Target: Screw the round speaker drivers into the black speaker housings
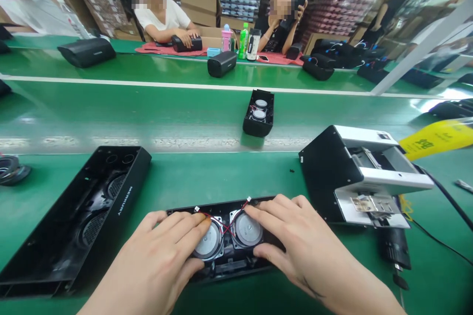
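In front of me lies a long black speaker housing with its inside facing up. Two round speaker drivers sit in it side by side, a left driver and a right driver. Thin red and black wires cross between them and end in small white connectors. My left hand grips the left driver, fingers across its top and thumb at its lower edge. Around the right driver's outer side, my right hand holds with fingers above and thumb below. My palms hide both ends of the housing.
A larger open black casing marked MERKURY lies left. To the right stand a black-and-white machine and an electric screwdriver. Another housing with drivers sits on the green conveyor. Two people work across the line.
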`<control>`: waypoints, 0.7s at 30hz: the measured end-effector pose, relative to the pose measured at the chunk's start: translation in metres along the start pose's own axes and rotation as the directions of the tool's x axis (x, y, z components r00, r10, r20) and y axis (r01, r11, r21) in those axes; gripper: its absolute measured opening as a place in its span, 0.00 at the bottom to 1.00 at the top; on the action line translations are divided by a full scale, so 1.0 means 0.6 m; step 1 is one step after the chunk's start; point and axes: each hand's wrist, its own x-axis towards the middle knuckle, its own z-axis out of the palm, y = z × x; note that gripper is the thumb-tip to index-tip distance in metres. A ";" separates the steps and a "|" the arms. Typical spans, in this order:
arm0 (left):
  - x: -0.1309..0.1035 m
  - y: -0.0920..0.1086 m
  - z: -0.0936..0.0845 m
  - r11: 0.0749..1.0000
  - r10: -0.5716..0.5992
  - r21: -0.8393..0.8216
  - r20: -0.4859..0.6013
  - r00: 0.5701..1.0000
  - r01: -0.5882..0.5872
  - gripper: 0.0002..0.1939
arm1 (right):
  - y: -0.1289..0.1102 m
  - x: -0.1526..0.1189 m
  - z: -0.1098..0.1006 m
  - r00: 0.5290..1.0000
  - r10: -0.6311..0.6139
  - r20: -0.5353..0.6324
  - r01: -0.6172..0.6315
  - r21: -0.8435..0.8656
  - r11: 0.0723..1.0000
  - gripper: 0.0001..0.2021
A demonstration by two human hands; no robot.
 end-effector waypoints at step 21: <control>-0.024 -0.024 0.025 0.997 0.065 -0.026 -0.035 0.997 -0.066 0.14 | 0.015 -0.002 0.002 0.998 0.011 0.064 -0.022 0.179 0.984 0.24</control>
